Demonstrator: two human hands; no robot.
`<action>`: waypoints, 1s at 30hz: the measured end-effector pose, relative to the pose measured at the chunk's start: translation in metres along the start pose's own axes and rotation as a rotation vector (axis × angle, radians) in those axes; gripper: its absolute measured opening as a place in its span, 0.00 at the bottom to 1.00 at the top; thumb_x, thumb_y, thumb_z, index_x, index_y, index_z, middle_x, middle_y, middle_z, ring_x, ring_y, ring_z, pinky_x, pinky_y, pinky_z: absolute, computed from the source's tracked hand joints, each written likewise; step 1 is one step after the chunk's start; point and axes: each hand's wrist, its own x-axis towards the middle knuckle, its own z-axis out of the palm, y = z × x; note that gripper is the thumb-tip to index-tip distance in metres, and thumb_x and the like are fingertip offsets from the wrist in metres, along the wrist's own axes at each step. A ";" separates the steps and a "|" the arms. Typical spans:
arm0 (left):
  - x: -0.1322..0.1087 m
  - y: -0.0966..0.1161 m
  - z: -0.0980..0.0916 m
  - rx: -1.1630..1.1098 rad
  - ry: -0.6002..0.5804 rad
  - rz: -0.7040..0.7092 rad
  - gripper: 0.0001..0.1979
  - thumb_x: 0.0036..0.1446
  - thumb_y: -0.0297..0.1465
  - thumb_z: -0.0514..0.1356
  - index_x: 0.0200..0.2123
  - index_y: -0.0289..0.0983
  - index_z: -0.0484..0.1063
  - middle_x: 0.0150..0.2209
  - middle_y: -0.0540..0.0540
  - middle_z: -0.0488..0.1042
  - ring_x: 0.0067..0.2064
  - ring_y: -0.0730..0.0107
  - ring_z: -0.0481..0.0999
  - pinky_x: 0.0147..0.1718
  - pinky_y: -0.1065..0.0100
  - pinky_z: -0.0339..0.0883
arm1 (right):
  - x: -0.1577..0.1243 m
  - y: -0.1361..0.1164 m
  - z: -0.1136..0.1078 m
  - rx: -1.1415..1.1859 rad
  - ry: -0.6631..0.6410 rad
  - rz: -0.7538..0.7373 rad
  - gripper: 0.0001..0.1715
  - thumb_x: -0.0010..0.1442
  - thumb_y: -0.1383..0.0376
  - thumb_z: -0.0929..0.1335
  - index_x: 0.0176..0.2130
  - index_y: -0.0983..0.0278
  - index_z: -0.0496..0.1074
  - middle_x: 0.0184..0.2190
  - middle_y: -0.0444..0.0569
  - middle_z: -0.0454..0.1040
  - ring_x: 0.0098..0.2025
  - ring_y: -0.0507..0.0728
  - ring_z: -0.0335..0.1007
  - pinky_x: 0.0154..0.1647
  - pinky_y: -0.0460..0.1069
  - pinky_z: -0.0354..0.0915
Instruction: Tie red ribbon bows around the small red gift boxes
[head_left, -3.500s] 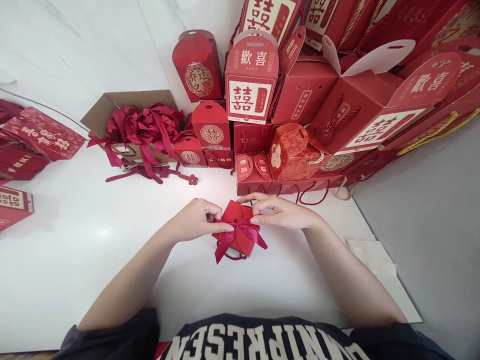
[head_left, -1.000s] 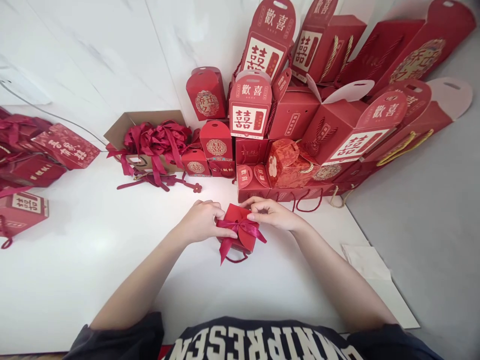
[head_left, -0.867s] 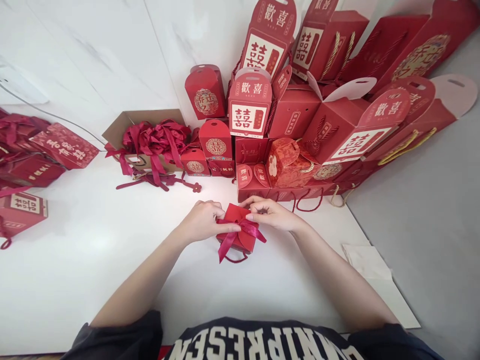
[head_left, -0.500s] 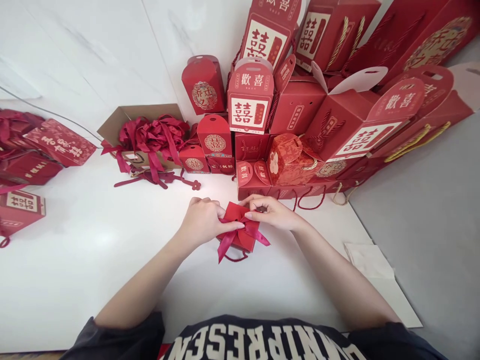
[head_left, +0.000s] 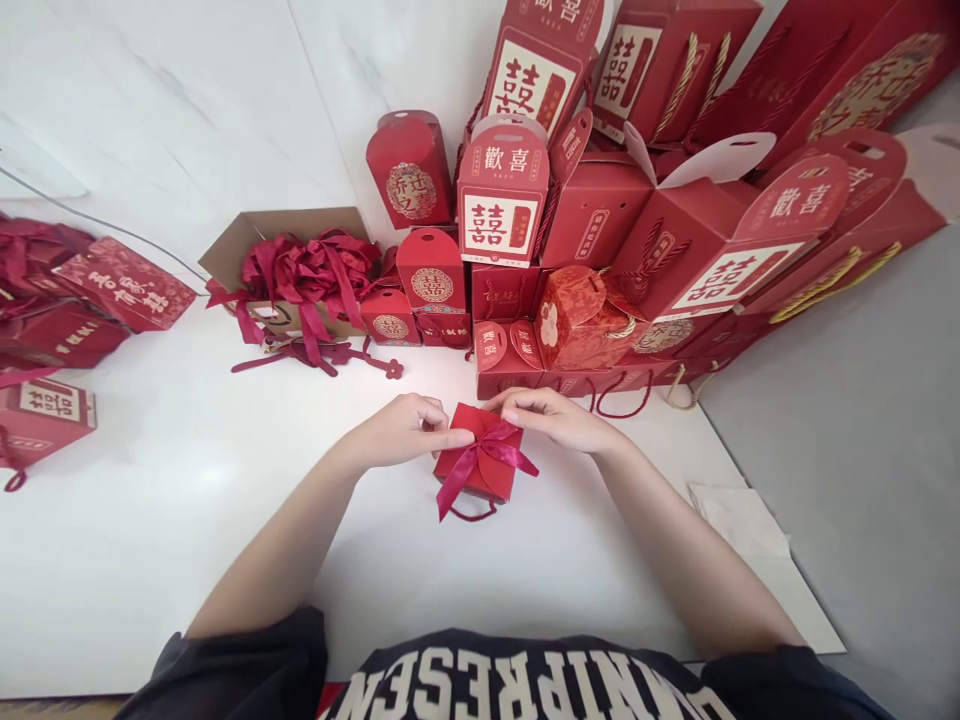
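A small red gift box (head_left: 498, 481) sits on the white table in front of me, with a dark red cord handle (head_left: 474, 516) at its near side. A magenta ribbon (head_left: 459, 482) is tied in a bow over its top, its tails spread toward me. My left hand (head_left: 401, 430) is closed at the box's left side, thumb laid against the ribbon's left loop. On the other side, my right hand (head_left: 559, 418) has its thumb and fingers closed on the right loop at the box's far corner. Some fingertips are hidden behind the box and bow.
Red gift boxes (head_left: 504, 205) are stacked at the back right. Behind on the left stands a cardboard carton (head_left: 225, 250) heaped with ribbons (head_left: 307, 270). More red packages (head_left: 56, 410) lie at far left. A white napkin (head_left: 739, 520) rests near the right edge.
Both hands have drawn slightly outward from the bow's centre. The knot and bow loops now show more plainly, with the tails lying across the box top.
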 end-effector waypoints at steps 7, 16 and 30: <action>-0.003 0.006 -0.006 -0.072 0.032 0.034 0.19 0.55 0.43 0.60 0.22 0.36 0.63 0.26 0.52 0.62 0.28 0.75 0.62 0.30 0.70 0.58 | -0.004 -0.002 -0.002 0.019 0.036 0.018 0.18 0.62 0.52 0.66 0.42 0.63 0.73 0.52 0.52 0.72 0.50 0.59 0.70 0.51 0.54 0.65; -0.012 0.011 -0.012 -0.027 0.177 0.017 0.13 0.57 0.42 0.58 0.40 0.40 0.67 0.34 0.49 0.67 0.36 0.70 0.67 0.34 0.69 0.63 | -0.020 -0.029 0.000 -0.418 0.331 -0.158 0.10 0.64 0.58 0.66 0.42 0.60 0.72 0.49 0.51 0.71 0.49 0.59 0.69 0.49 0.53 0.65; -0.037 0.025 -0.012 0.177 0.308 -0.092 0.25 0.57 0.51 0.54 0.49 0.41 0.66 0.49 0.43 0.73 0.49 0.58 0.73 0.45 0.60 0.66 | -0.063 0.016 0.040 -0.215 0.173 0.174 0.16 0.64 0.53 0.63 0.37 0.62 0.71 0.32 0.45 0.73 0.32 0.53 0.66 0.35 0.47 0.62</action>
